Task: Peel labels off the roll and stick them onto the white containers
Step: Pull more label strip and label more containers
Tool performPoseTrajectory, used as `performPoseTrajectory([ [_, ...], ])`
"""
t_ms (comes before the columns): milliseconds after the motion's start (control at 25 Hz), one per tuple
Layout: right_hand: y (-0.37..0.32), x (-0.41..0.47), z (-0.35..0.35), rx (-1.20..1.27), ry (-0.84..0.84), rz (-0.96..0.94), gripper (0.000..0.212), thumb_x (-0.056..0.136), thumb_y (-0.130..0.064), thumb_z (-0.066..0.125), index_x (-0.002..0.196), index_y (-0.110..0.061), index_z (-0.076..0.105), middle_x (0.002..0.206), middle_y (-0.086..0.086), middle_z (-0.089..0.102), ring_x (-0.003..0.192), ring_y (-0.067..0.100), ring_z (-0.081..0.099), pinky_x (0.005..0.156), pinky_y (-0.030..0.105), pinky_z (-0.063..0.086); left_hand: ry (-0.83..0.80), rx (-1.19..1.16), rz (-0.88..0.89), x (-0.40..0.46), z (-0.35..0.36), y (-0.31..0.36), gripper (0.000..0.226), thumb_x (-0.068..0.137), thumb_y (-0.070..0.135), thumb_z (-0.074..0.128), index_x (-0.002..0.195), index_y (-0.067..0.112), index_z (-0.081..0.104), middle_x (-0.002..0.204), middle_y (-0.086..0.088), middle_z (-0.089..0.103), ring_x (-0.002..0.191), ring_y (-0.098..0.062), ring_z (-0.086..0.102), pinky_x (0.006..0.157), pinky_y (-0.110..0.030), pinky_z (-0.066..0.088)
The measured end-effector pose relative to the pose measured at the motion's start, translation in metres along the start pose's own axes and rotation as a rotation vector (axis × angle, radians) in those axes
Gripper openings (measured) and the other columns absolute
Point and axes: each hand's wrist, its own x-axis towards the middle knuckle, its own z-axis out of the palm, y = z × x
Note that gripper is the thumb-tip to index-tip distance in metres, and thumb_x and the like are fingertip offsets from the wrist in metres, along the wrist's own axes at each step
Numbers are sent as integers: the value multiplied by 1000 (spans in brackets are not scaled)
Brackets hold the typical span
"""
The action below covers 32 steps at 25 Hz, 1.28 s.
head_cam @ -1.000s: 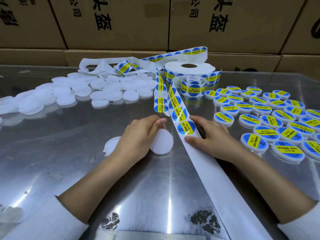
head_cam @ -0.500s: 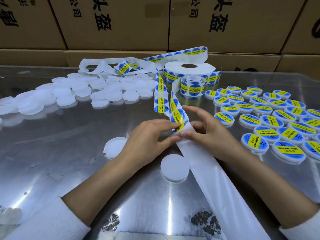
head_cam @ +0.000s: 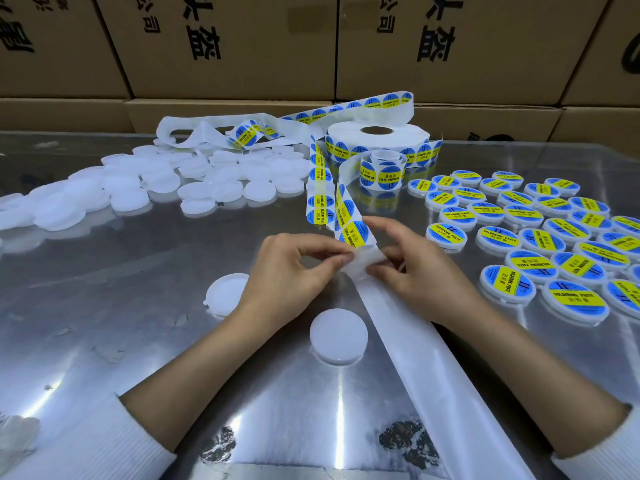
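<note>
Label [head_cam: 356, 235] sits on strip [head_cam: 346, 209] at table [head_cam: 104, 341] centre; left hand [head_cam: 294, 271] pinches its edge, right hand [head_cam: 415, 268] grips strip. Blank container [head_cam: 338, 336] just below hands. Roll [head_cam: 377, 136] behind.

Bright overhead light glares off the metal table [head_cam: 104, 341]; wide-angle edges bend noticeably.

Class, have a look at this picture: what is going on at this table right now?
A person is labelling small white containers. Both hands work at the label strip: the left hand pinches the edge of a blue and yellow label, while the right hand holds the backing paper. A bare container waits nearby. Finished labelled containers lie on the right, unlabelled ones on the left.
</note>
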Motion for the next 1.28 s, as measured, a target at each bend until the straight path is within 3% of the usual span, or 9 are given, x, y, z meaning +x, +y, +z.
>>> performPoseTrajectory([
  [200, 0, -2, -7, -164, 4, 156, 78, 77, -27, 71, 144, -30, 30, 88, -14, 52, 87, 14, 46, 78, 31, 41, 167, -100, 33, 5, -8, 4, 10, 82, 10, 71, 86, 19, 74, 81, 8, 73, 70, -3, 64, 75, -19, 51],
  [280, -5, 0, -10, -152, 81, 135, 67, 77, -31, 72, 136, -27, 41, 92, -8, 49, 94, 15, 44, 82, 29, 37, 179, -112, 78, 5, -10, 6, 10, 83, 13, 71, 91, 18, 74, 83, 5, 73, 70, -9, 64, 75, -23, 51],
  [400, -17, 2, -15, 310, 199, 143, 17, 83, -37, 61, 90, -23, 67, 75, -15, 57, 77, 2, 50, 72, 15, 37, 131, 24, 245, 2, -10, 9, 14, 81, 20, 71, 95, 16, 72, 90, 5, 71, 74, -14, 63, 75, -23, 50],
  [520, -24, 3, -18, 472, 68, 232, 41, 92, -41, 49, 62, -22, 69, 62, -15, 64, 58, -7, 51, 57, 3, 35, 103, 111, 353, 2, -10, 10, 20, 80, 25, 71, 96, 12, 72, 93, 3, 69, 76, -7, 59, 74, -22, 48],
  [680, -25, 0, -18, 520, -137, 291, 46, 69, -66, 49, 57, -28, 71, 71, -9, 68, 72, 3, 55, 74, 15, 40, 106, 140, 410, 4, -11, 8, 27, 79, 31, 72, 97, 10, 72, 93, 4, 68, 77, 1, 53, 73, -17, 46],
  [840, -20, -1, -16, 699, -171, 250, 22, 69, -46, 73, 66, -24, 71, 76, -4, 68, 80, 11, 57, 87, 35, 36, 56, 189, 408, 4, -14, 8, 32, 78, 35, 69, 100, 12, 71, 94, 2, 68, 77, -10, 59, 71, -30, 51],
  [1000, -20, -1, -18, 740, -31, 256, 21, 67, -41, 69, 65, -20, 71, 76, -2, 72, 72, 7, 60, 68, 15, 42, -224, 178, 215, 6, -18, 7, 45, 73, 40, 76, 112, 22, 61, 98, 11, 65, 89, -9, 60, 81, -31, 48],
  [1160, -16, 0, -20, 719, 110, 356, 20, 73, -41, 67, 72, -22, 72, 87, 1, 71, 85, 15, 51, 75, 28, 35, -705, 312, -46, 0, -22, 0, 72, 52, 61, 80, 104, 43, 33, 105, 27, 40, 104, 4, 40, 89, -14, 35],
  [1280, -17, -1, -19, 716, 105, 372, 19, 80, -39, 67, 77, -20, 72, 95, 7, 73, 87, 15, 52, 77, 29, 36, -781, 493, -14, 2, -28, -5, 72, 47, 71, 76, 98, 40, 34, 104, 25, 38, 102, 1, 37, 90, -22, 33],
])
